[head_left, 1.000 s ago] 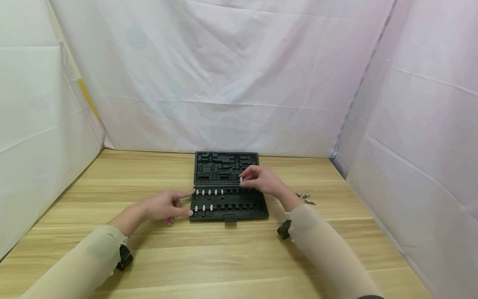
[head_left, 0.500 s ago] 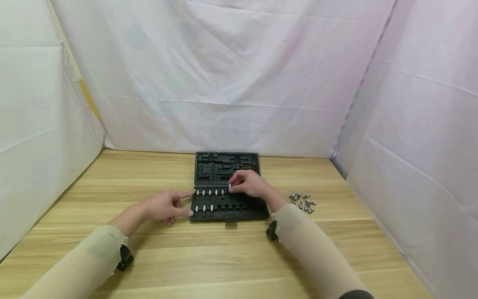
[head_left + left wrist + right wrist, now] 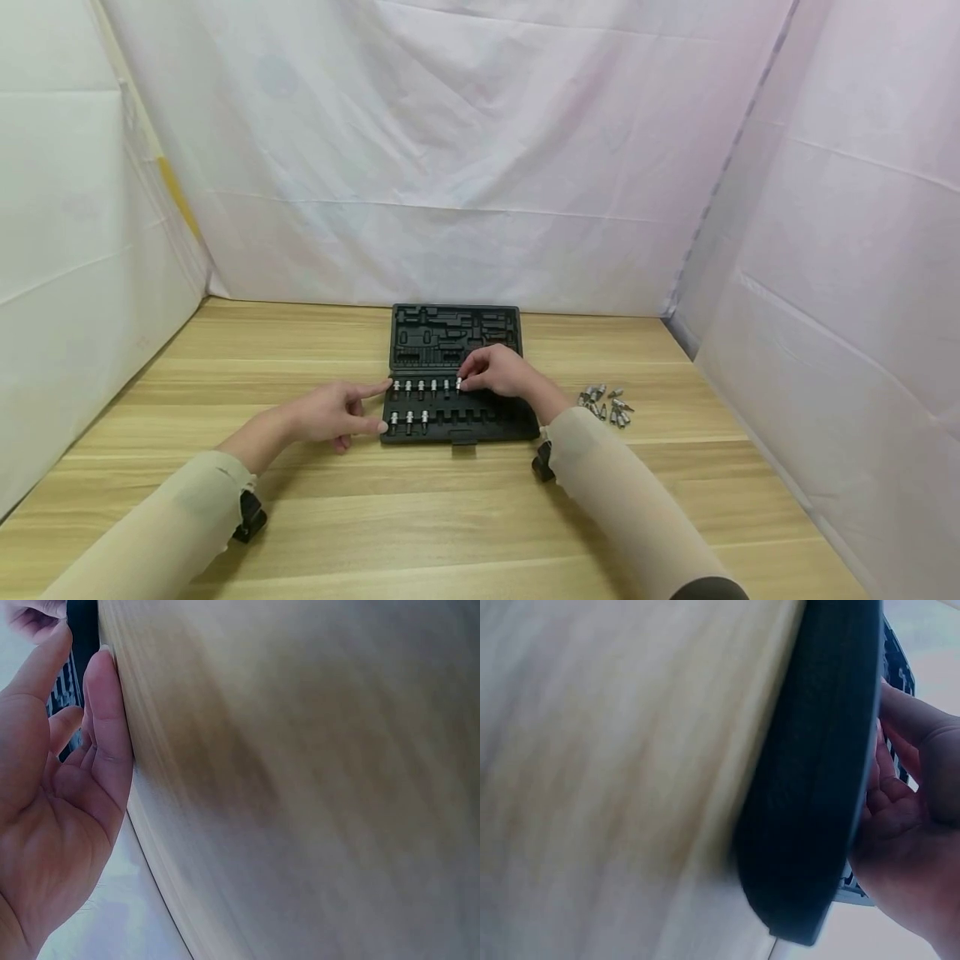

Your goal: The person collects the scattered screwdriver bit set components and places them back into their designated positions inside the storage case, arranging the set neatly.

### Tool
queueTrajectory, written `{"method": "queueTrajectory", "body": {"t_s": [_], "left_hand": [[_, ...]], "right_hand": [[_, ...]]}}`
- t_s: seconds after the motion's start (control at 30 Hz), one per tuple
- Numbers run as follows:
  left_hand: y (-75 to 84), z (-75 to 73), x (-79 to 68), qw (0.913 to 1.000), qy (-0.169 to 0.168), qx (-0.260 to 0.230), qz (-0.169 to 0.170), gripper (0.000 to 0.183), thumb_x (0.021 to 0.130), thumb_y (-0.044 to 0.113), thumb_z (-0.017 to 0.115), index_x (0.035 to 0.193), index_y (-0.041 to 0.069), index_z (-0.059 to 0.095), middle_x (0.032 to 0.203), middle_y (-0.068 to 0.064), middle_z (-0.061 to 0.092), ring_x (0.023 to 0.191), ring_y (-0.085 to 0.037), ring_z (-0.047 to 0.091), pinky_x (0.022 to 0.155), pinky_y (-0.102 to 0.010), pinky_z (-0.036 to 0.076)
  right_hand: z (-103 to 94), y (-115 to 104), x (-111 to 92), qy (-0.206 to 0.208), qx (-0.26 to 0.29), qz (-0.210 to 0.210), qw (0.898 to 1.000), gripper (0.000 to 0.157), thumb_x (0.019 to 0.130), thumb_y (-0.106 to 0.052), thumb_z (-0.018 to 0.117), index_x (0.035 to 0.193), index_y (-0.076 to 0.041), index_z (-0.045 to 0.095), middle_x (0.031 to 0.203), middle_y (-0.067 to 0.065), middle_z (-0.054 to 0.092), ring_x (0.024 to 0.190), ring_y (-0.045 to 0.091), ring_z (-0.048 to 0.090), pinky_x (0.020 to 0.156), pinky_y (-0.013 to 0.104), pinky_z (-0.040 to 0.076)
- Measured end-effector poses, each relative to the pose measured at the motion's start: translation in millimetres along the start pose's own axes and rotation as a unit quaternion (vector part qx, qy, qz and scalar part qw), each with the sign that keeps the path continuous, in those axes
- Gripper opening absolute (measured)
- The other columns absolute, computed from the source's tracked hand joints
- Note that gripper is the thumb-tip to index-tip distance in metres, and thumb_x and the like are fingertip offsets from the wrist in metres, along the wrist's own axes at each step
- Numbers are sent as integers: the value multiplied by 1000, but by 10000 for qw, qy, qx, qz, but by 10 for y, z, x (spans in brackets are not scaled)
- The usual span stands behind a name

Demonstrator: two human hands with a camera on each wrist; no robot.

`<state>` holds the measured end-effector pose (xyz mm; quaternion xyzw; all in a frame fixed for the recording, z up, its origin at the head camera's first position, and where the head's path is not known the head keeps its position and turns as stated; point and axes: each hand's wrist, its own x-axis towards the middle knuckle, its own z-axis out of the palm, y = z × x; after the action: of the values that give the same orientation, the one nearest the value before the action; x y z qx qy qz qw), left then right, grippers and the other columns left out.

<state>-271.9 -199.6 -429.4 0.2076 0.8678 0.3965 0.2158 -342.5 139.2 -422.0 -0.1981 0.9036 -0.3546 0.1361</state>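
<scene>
A black plastic case [image 3: 495, 432] lies spread flat on the wooden table, its moulded lid [image 3: 453, 321] toward the back. Thumb and fingers of my right hand [image 3: 504, 372] pinch a small silver bit socket [image 3: 459, 384] at the upper row of slots. To its left, several bit sockets [image 3: 421, 388] stand in that row. Three more bit sockets [image 3: 409, 420] fill the left end of the lower row. My left hand [image 3: 326, 414] touches the case's left side with extended index finger and thumb. In the right wrist view, the case wall [image 3: 810, 772] hides the held socket.
Several loose bit sockets [image 3: 600, 404] lie scattered on the table [image 3: 420, 517] to the right of the case. White cloth [image 3: 450, 150] hangs behind the table and along both sides.
My right hand has moved left and down with the bit socket, from over the lid's lower edge to the upper slot row. My left hand stays at the case's side.
</scene>
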Motion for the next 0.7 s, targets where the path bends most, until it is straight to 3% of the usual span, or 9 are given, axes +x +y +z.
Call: {"method": "queueTrajectory", "body": {"t_s": [0.5,0.7], "left_hand": [[24,5,-14,10000,-17,-59,-45,89,100,34,83,173,16,35,83,-7,55,66,-20,64,61,-38,67],[34,4,-17,10000,-27,-66,-53,90,100,34,84,173,15,35,81,-6,55,65,-19,63,61,-37,67]], "right_hand": [[-17,20,-15,-116,-10,-110,9999,16,103,-23,80,118,-19,84,103,0,78,91,15,67,83,34,57],[25,-4,9,-15,-164,28,9999,12,103,-25,81,114,-22,85,108,-3,79,99,15,70,93,39,62]]}}
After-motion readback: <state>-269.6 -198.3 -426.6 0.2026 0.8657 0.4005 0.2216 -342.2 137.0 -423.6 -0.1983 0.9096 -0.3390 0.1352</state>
